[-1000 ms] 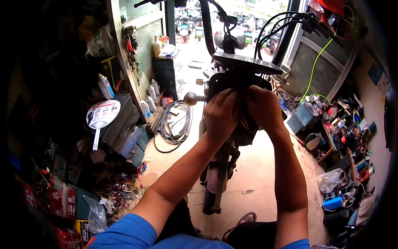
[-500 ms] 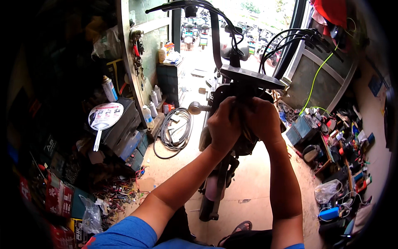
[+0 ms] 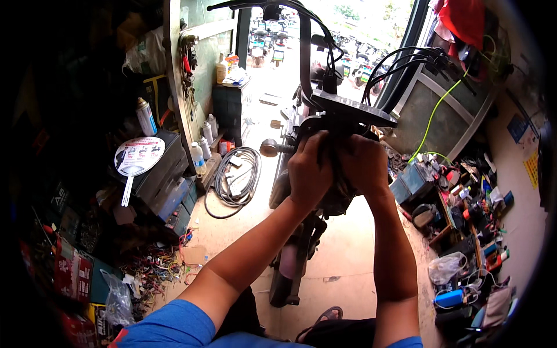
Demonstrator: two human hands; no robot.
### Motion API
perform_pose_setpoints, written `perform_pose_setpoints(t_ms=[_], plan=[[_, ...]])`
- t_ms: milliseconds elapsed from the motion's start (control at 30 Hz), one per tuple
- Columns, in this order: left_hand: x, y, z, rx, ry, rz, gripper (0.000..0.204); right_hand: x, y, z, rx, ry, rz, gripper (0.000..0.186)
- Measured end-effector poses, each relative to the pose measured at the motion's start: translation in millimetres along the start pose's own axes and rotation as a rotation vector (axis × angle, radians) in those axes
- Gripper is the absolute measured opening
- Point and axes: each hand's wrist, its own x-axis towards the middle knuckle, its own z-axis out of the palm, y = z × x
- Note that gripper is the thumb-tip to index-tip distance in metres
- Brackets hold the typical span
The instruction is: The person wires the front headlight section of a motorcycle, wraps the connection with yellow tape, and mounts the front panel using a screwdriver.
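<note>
Both hands gripping scooter front (image 3: 339,124) — left hand (image 3: 310,168) and right hand (image 3: 362,165) closing side by side under flat plate (image 3: 354,110), stem (image 3: 304,52) running straight up — equally near.

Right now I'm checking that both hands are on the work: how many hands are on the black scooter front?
2. The left hand and the right hand sit side by side, both clasped on the black scooter front housing just under its flat plate. No other hands show.
</note>
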Motion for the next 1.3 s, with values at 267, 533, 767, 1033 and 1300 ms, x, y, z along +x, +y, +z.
perform_pose_setpoints(t_ms=[267, 533, 767, 1033, 1300], plan=[[2.9, 3.7, 0.8, -0.038, 0.008, -0.059, 0.024, 4.5, 21.0, -7.6, 0.026, -0.088, -0.226, 0.026], [-1.7, 1.8, -1.6, 0.013, -0.072, -0.054, 0.016, 2.4, 14.7, -5.0, -0.094, -0.067, -0.151, 0.027], [0.5, 9.0, -3.3, 0.047, -0.062, -0.006, 0.013, 10.1, 16.5, -5.8, -0.028, -0.111, -0.152, 0.028], [-7.2, 2.6, 3.7, 0.082, -0.033, 0.006, 0.019, 9.6, 17.4, -6.8, 0.141, -0.154, -0.029, 0.031], [-4.2, -0.1, 3.3, 0.084, -0.021, 0.055, 0.011, -6.0, 26.9, 9.2, 0.2, 0.028, -0.102, 0.026]])
